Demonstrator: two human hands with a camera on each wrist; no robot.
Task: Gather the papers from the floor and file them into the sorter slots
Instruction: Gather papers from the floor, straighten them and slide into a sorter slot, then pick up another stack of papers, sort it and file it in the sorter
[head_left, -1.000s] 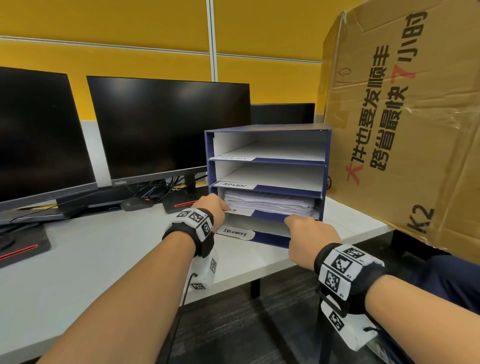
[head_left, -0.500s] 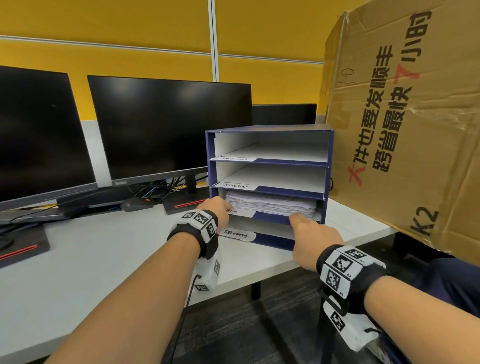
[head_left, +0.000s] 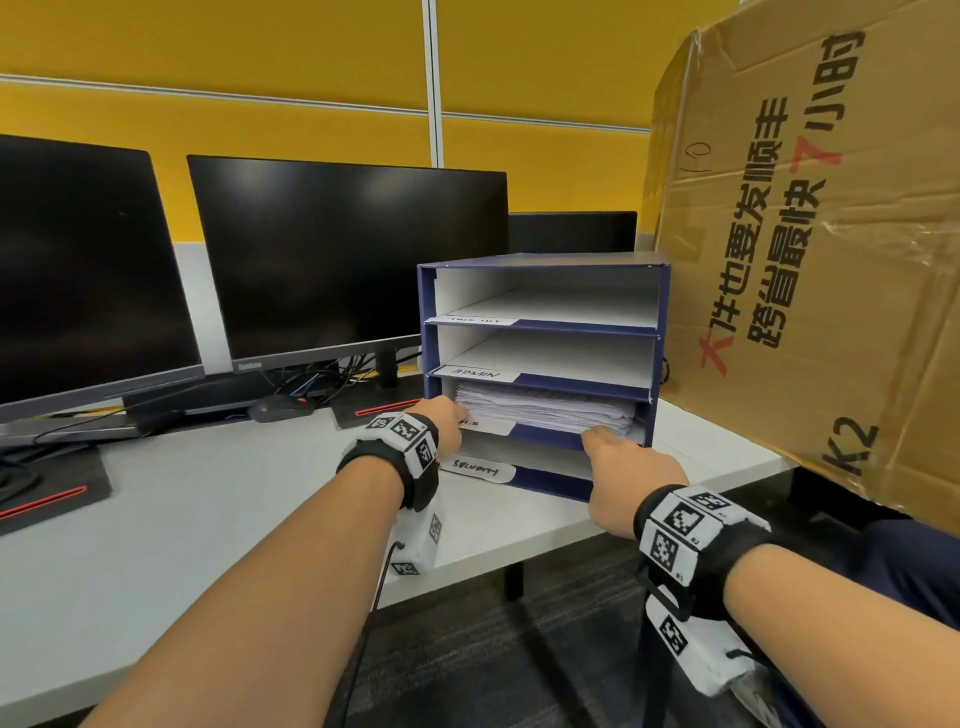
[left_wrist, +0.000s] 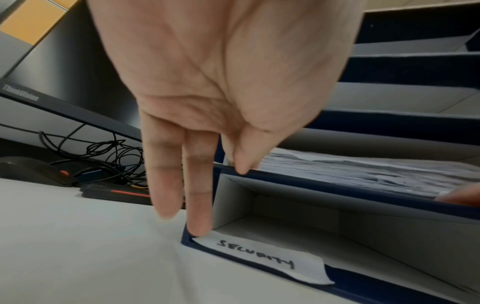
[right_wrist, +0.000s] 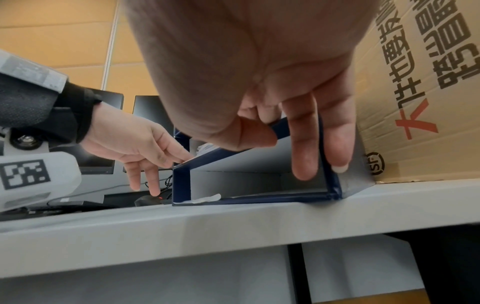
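1. A blue four-slot sorter (head_left: 543, 364) is standing on the white table (head_left: 156, 519), near its front edge, with a big cardboard box (head_left: 810, 270) just beside it on the right.
2. A thick stack of papers (head_left: 545, 408) is lying in the third slot from the top; the two slots above it and the bottom slot are showing only bare white shelves.
3. Handwritten labels are sitting on the shelf lips: "ADMIN" (head_left: 475, 373) on the second shelf, "SECURITY" (left_wrist: 259, 258) on the bottom one. The top label is too faint to read.
4. The left hand (head_left: 441, 418) is reaching to the left front corner of the papers' shelf, its fingers (left_wrist: 197, 185) relaxed and pointing down, the thumb touching the shelf's blue lip; it is gripping nothing.
5. The right hand (head_left: 631, 475) is at the right front of the same shelf, fingers (right_wrist: 303, 144) hanging straight in front of the sorter's opening, thumb and a bent finger meeting at the blue lip. Whether they are pinching it I cannot tell.
6. Dark monitors (head_left: 343, 249) are standing behind, with a mouse (head_left: 278, 408) and tangled cables (left_wrist: 109, 156) near the sorter's left side.
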